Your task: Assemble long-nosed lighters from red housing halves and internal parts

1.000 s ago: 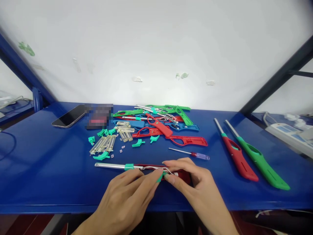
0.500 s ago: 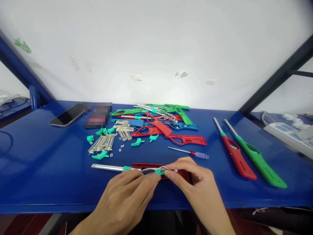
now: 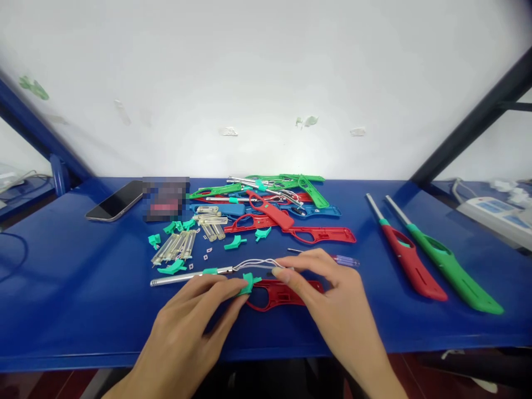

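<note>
Bench: blue top (image 3: 103, 321) before a white wall (image 3: 266, 83).
Metal tube (image 3: 174, 279): beyond the left hand, long axis running left–right, tip leftward; its teal collar (image 3: 210, 271) is partly behind the fingers.
Left hand (image 3: 191, 318): thumb and fingers pinched together on the teal trigger (image 3: 248, 284).
Teal trigger position: at the loop end of the red half-shell (image 3: 282, 295); contact – cannot tell.
White wires (image 3: 254, 262): arch from the tube's right end to the right fingertips, beyond the shell.
Red half-shell axis: roughly left–right, loop leftward, hollow side up; left hand nearer the loop, right hand overlapping the other end in view.
Right hand (image 3: 332, 291): thumb and forefinger closed on the white wires; their ends are hidden.
</note>
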`<state>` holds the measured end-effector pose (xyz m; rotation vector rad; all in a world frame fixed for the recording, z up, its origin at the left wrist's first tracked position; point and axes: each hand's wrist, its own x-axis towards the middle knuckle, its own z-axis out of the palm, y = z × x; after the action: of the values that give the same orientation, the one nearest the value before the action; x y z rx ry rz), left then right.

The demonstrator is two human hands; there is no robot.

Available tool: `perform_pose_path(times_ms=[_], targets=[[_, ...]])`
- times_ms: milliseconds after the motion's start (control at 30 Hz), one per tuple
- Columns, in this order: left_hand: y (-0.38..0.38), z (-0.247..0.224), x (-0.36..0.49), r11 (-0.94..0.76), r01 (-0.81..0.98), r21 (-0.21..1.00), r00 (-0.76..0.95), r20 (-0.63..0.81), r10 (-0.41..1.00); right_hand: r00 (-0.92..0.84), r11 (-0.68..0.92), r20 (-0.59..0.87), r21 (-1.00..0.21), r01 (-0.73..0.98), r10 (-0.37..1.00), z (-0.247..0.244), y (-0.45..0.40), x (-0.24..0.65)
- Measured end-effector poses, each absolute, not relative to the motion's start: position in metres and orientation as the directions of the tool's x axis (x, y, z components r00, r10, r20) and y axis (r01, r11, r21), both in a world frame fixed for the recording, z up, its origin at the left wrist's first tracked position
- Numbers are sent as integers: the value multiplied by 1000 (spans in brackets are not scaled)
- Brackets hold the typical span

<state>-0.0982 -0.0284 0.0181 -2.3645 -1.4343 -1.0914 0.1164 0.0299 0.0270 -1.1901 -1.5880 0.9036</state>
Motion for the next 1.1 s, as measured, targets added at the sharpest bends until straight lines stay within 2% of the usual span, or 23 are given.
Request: perform_pose_path(times_ms=[233, 467, 867, 1100], targets=[[-24, 18, -103, -569, 772, 282, 308, 617, 724, -167, 217, 173, -931, 295, 971, 20, 24, 121], [-26, 23, -99, -586, 758, 286, 314, 627, 713, -167, 192, 145, -930, 314, 975, 17, 24, 123], [-30, 14, -91, -479, 804, 351, 142, 670, 729, -196, 212, 162, -939, 270, 967, 18, 23, 126], [-33, 13, -90, -479, 808, 343, 153, 663, 733, -208, 196, 145, -947, 254, 967, 19, 23, 125]])
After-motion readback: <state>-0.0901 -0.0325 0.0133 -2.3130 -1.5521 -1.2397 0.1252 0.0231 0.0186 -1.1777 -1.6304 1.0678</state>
